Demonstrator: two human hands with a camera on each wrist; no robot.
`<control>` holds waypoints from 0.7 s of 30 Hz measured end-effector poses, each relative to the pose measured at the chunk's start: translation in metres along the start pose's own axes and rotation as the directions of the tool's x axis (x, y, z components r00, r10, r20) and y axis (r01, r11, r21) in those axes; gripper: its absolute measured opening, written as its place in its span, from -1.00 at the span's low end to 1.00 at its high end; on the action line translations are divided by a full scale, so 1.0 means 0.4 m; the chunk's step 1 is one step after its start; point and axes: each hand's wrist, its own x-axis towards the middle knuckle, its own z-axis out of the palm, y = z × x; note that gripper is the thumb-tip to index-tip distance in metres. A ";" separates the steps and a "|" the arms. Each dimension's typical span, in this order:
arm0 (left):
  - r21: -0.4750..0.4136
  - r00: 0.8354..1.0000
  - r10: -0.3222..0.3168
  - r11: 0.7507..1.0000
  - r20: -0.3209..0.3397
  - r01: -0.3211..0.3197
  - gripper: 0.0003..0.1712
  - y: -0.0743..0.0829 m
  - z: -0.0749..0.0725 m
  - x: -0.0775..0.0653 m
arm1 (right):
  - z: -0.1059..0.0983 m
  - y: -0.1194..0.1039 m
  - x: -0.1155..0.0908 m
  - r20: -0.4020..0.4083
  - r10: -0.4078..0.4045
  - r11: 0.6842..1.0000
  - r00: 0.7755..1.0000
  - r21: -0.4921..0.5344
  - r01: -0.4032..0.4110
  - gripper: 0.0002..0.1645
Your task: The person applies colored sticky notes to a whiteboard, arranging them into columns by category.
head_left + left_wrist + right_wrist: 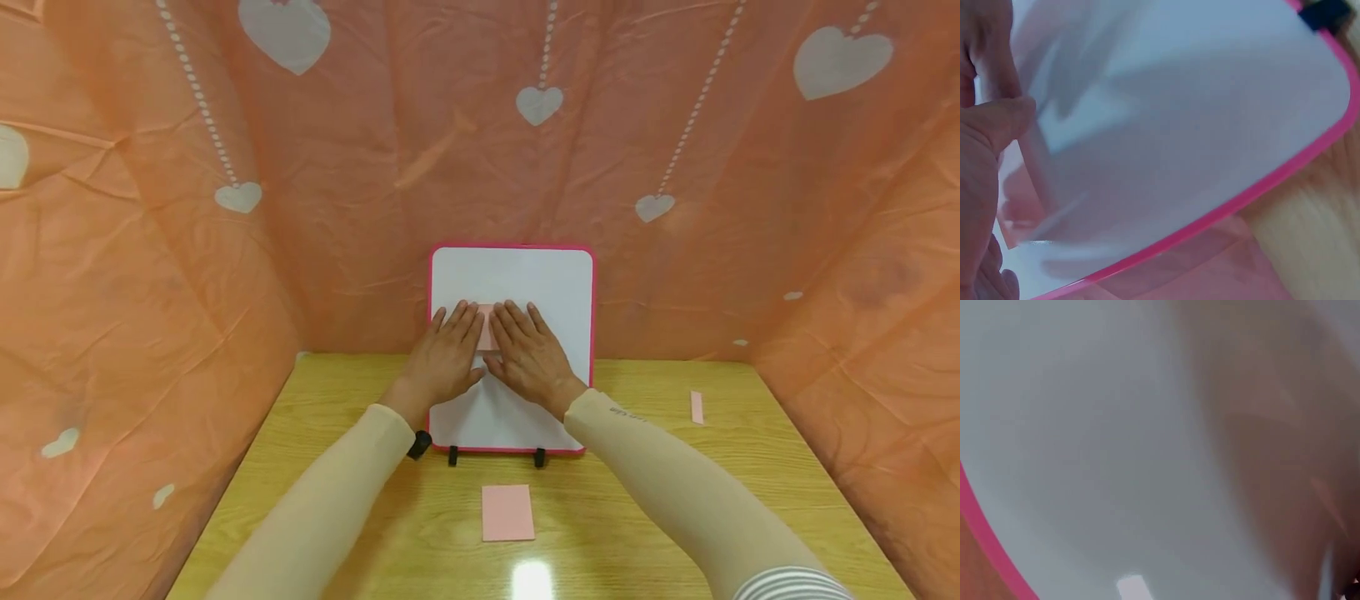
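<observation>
A white board with a pink rim stands upright on the table, held by two small black feet. On its middle lies a pink paper square, partly covered by both hands. My left hand rests on the square's left side with fingers straight, pointing up. From the other side my right hand lies over the right edge, fingers also extended. In the left wrist view the paper's lower edge shows below the fingers. The right wrist view gives mostly board surface and a blurred hand.
A pink square, apparently a pad of sticky notes, lies on the wooden table in front of the board. Off to the right is a narrow pink strip. Orange cloth with hearts encloses the back and sides.
</observation>
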 end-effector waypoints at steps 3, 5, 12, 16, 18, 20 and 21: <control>0.034 1.000 -0.007 0.999 0.006 0.007 0.13 -0.008 0.004 0.019 | 0.001 0.002 0.000 0.007 -0.006 1.000 1.000 -0.002 0.006 -0.08; 0.054 1.000 -0.008 0.999 0.006 0.007 0.17 -0.010 0.006 0.028 | 0.001 0.004 -0.001 0.008 -0.007 1.000 1.000 0.003 0.007 -0.08; 0.082 1.000 -0.008 0.997 0.007 0.007 0.24 -0.008 0.006 0.045 | 0.004 0.002 0.001 0.002 -0.012 1.000 1.000 -0.004 0.012 -0.09; 0.093 1.000 -0.015 0.996 0.000 0.015 0.25 -0.006 0.001 0.051 | 0.006 0.003 0.001 -0.004 -0.010 1.000 1.000 -0.020 0.010 -0.09; 0.101 1.000 -0.015 0.995 -0.005 0.016 0.25 -0.008 0.002 0.052 | 0.007 0.004 0.001 -0.006 -0.007 1.000 1.000 -0.026 0.007 -0.08; 0.105 1.000 -0.017 0.994 -0.001 0.017 0.25 -0.014 0.006 0.050 | 0.008 0.006 0.000 -0.008 -0.006 0.999 1.000 -0.034 0.006 -0.08; 0.111 1.000 -0.020 0.994 0.004 0.019 0.25 -0.017 0.009 0.049 | 0.008 0.007 0.000 -0.008 -0.005 0.999 1.000 -0.036 0.005 -0.08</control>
